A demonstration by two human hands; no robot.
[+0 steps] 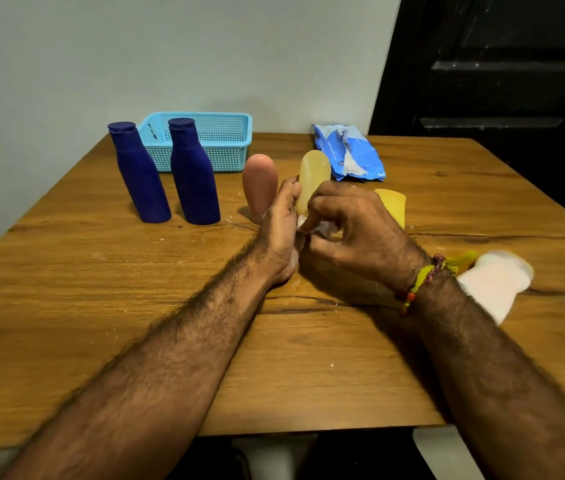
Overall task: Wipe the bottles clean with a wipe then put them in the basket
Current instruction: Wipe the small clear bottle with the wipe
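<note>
My left hand grips the lower part of a pale yellow bottle, held upright over the table. My right hand presses a white wipe against the bottle's bottom end, fingers curled on it. A pink bottle stands just left of my hands. Two dark blue bottles stand further left, in front of the light blue basket, which holds no bottle. A yellow bottle is partly hidden behind my right hand.
A blue wipe packet lies at the back right of the wooden table. A white bottle with a yellow-green cap lies on its side by my right wrist. A dark door is at the right, a wall behind.
</note>
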